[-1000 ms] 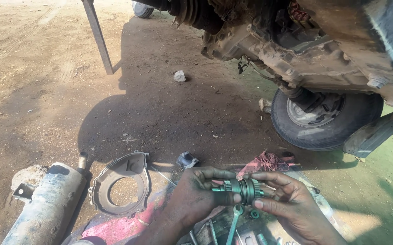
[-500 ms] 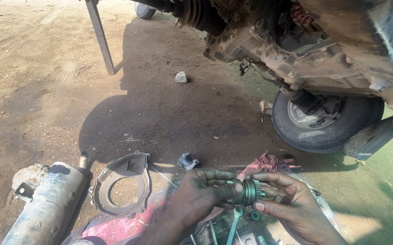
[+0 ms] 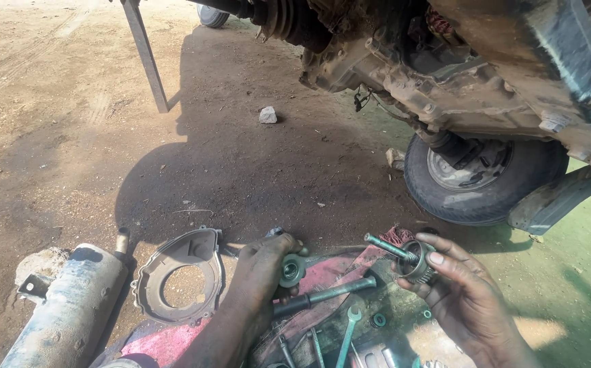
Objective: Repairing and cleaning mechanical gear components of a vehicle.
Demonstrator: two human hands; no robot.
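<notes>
Greasy left hand [image 3: 261, 269] grips a round bearing [image 3: 292, 270]; right hand [image 3: 462, 296] grips the geared shaft [image 3: 408, 257], parts separated, apparently mid-disassembly.

hard daylight from above; bare dirt [image 3: 43, 116] at left is bright and nearly washed out, and the vehicle underside [image 3: 459, 75] throws a broad dark shadow [image 3: 254, 170] over the middle ground. frame sharp overall, no motion blur on either hand. straight edges lean near the corners, wide-angle distortion.

A worn tyre [image 3: 481, 178] stands beyond a small stone [image 3: 267, 114], a grey cylinder [image 3: 70, 307] and a round metal cover [image 3: 179, 274].
</notes>
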